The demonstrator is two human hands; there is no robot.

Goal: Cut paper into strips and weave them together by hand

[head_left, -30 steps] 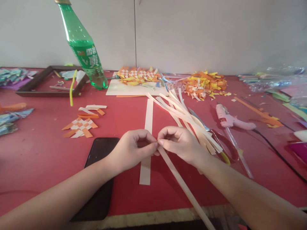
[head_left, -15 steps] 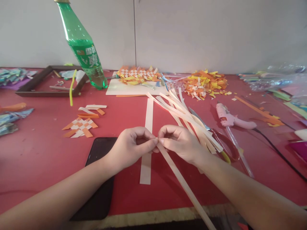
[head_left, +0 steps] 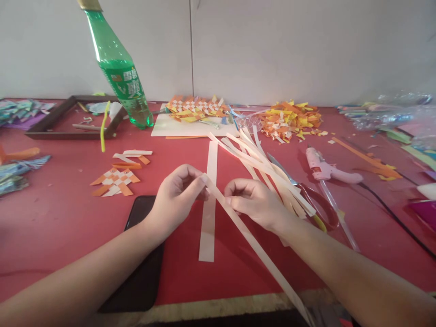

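Observation:
My left hand (head_left: 182,193) pinches the upper end of a long, narrow cream paper strip (head_left: 254,243). A little lower, my right hand (head_left: 254,200) has the same strip between thumb and fingers. From there it slants down to the right, past the table's front edge. Beneath the hands, a wider cream strip (head_left: 207,240) lies flat on the red table. Beside my right hand spreads a bundle of loose cream strips (head_left: 259,156), partly over a pair of scissors (head_left: 311,200). A black phone (head_left: 139,272) lies under my left forearm.
A green bottle (head_left: 124,86) leans by a dark frame (head_left: 61,135). Woven orange-and-white paper (head_left: 116,181) lies at left; a pile of folded orange and yellow pieces (head_left: 293,120) sits at the back. A pink glue gun (head_left: 327,170) with its cord is at right.
My left hand has moved left and slightly up, drawing the strip's end away from my right hand. A length of strip now spans between both hands. The right hand has hardly moved.

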